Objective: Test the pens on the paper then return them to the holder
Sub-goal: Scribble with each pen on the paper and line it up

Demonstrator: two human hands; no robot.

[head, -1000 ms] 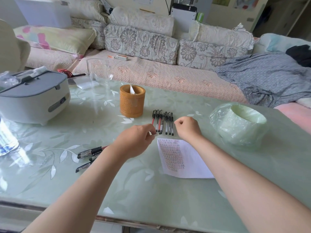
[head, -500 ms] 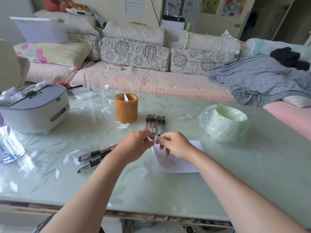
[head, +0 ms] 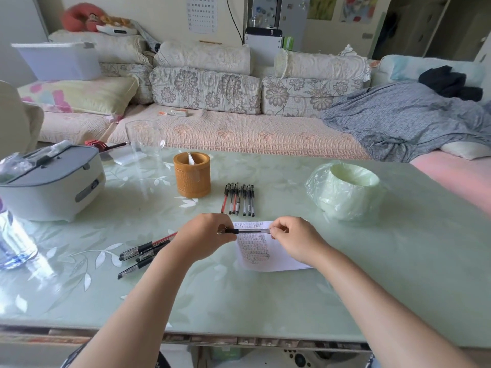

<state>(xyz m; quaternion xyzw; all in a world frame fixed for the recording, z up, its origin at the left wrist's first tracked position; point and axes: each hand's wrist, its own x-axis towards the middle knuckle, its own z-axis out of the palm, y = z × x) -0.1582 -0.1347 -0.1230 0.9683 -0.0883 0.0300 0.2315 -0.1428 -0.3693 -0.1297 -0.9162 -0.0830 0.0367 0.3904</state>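
Observation:
A black pen [head: 249,231] lies level between my hands, just above the paper [head: 261,248], a white sheet covered in small marks. My left hand [head: 204,236] pinches one end of it and my right hand [head: 295,239] pinches the other. A row of several pens [head: 239,199] lies on the table beyond the paper. To the left of that row stands the round orange-brown holder [head: 192,176], with a white scrap inside. Another loose group of pens [head: 140,254] lies left of my left forearm.
The pale green glass table [head: 265,301] carries a grey and white appliance [head: 50,184] at far left, a clear glass [head: 144,138] behind the holder, a bottle [head: 13,243] at the left edge and a green roll in plastic [head: 348,189] at right. A sofa runs behind.
My hands came together over the paper and now stretch a black pen between them. The camera tilted up and back, so the table objects sit lower in view.

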